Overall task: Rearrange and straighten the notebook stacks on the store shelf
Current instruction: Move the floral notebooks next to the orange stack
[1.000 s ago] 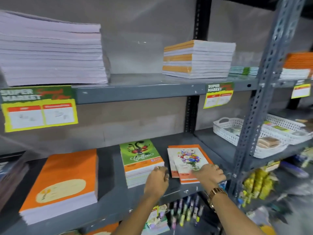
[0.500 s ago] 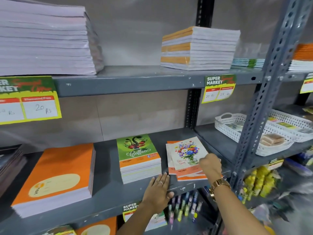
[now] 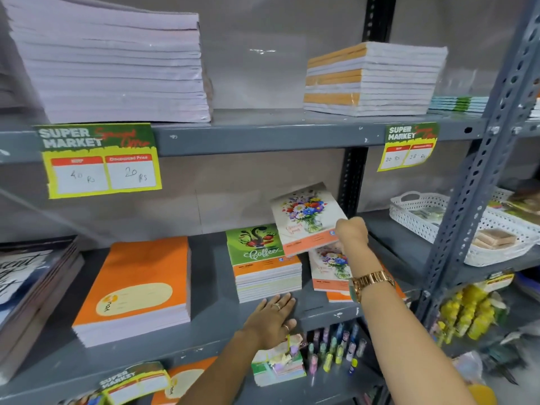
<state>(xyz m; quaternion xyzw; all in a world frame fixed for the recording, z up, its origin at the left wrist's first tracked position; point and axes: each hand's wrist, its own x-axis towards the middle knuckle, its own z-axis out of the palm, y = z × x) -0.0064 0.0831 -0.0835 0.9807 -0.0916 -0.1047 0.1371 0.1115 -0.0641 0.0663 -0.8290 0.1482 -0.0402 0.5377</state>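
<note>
Your right hand clamped on a raised floral notebook, tilted above the floral stack, your left hand flat, fingers spread, touching the Coffee stack.

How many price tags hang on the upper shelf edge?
2: a large tag at the left, a smaller tag at the right. More may hang outside the picture.

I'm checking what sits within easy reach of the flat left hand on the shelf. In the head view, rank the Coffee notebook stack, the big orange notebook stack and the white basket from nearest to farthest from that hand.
From the left hand:
1. Coffee notebook stack, just beyond the fingertips.
2. Orange notebook stack, to the left on the same shelf.
3. White basket, far right, past the upright post.
</note>
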